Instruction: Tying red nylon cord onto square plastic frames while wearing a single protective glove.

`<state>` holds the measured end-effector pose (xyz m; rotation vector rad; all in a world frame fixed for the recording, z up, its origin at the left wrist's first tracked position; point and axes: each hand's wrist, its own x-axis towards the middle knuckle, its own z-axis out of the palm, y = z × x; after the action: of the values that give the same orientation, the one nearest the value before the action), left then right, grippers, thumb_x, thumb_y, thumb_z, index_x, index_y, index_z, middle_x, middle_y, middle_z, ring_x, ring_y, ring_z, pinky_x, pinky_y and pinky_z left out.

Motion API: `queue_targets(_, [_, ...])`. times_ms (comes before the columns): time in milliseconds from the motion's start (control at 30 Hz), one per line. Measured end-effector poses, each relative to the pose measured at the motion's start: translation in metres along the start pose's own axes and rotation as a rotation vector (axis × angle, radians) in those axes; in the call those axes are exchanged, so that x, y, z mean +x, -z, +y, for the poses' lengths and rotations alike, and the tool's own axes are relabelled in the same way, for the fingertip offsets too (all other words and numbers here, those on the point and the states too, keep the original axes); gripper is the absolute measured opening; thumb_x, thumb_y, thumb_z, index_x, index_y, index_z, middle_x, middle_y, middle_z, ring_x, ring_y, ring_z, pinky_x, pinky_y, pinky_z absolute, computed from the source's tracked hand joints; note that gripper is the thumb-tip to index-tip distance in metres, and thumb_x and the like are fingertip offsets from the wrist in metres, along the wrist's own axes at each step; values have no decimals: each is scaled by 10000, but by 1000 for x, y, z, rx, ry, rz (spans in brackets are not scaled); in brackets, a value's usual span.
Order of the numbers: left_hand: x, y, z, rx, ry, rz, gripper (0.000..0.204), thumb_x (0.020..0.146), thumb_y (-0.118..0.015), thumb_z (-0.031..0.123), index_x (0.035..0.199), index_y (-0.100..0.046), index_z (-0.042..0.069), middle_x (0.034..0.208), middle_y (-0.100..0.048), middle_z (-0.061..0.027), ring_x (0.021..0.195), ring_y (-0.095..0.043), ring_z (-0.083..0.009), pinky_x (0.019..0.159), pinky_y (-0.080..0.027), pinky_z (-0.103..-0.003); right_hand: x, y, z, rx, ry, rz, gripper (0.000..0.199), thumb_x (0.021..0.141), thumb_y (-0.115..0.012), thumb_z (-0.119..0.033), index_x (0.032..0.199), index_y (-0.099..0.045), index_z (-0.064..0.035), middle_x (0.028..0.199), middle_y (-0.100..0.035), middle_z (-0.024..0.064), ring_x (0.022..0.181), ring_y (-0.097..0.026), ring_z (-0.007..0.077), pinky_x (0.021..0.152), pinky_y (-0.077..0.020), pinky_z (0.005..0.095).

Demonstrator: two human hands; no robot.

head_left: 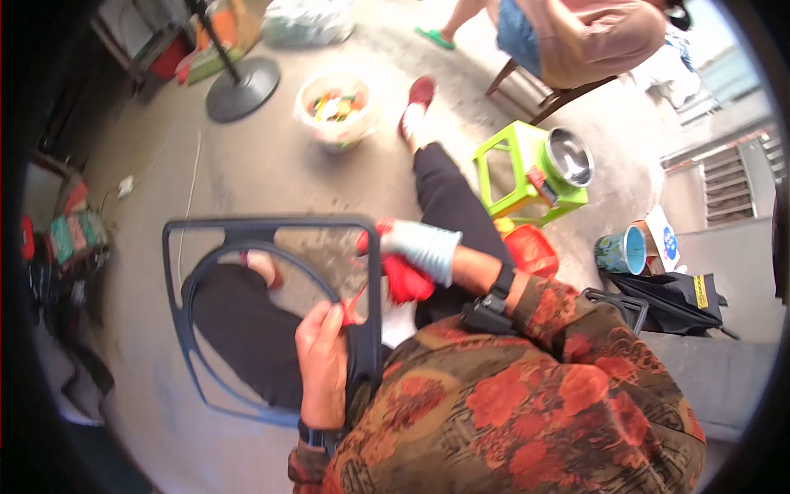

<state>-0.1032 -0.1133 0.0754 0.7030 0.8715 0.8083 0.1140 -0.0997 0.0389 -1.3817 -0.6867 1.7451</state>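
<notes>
At the far left, a teal packet (78, 237) lies among dark, blurred things. To the right of it, a small white plug (125, 186) is on the floor (140, 272), and higher up stands the round black base (243, 89) of a pole.

Next comes the dark frame (271, 222), which has a ring (255, 244) inside. It is in front of the person's left leg (247, 329), and the leg shows through it. The left hand (321, 354), bare, is near the frame's right side; its thumb and finger are pinched together on a thin red strip (352, 311). Above, well apart from the frame, a tub (336, 136) with colourful pieces stands on the floor.

The right hand (420, 247) wears a pale glove, red at the fingers. It is at the upper right corner of the frame with fingers bent, but I cannot tell how firmly they grip. Just below this hand is a red bundle (407, 280); whether the hand holds it is not clear.

Farther right, a metal bowl (569, 156) is on a green stool (514, 156), with a red container (531, 249) near its foot. Above sits another person (584, 41). Last are a blue bucket (621, 249) and a black bag (666, 300).
</notes>
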Motion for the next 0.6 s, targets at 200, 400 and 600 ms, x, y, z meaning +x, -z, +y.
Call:
queue_targets(200, [-1, 8, -11, -204, 124, -117, 107, 907, -548, 81, 902, -589, -18, 809, -626, -87, 739, -596, -144, 713, -487, -264, 15, -32, -12, -494, 729, 391, 338, 768, -710, -241, 1043, -602, -77, 791, -642, 80, 692, -618, 135, 637, -501, 294])
queue_targets(400, [-3, -10, -13, -205, 152, -12, 165, 884, -590, 104, 990, -569, -20, 851, -621, -94, 780, -601, -173, 740, -501, -297, -14, -58, -45, 162, -160, -131, 349, 872, -619, -221, 1191, -547, -97, 989, -642, 43, 936, -598, 129, 838, -469, 245])
queue_targets(600, [5, 6, -25, -191, 83, -53, 187, 866, -592, 55, 1020, -556, -44, 887, -613, -111, 802, -607, -195, 754, -505, -323, -19, -42, -18, 462, -45, -231, 385, 878, -605, -205, 1227, -523, -62, 1024, -639, 51, 931, -601, 128, 828, -478, 252])
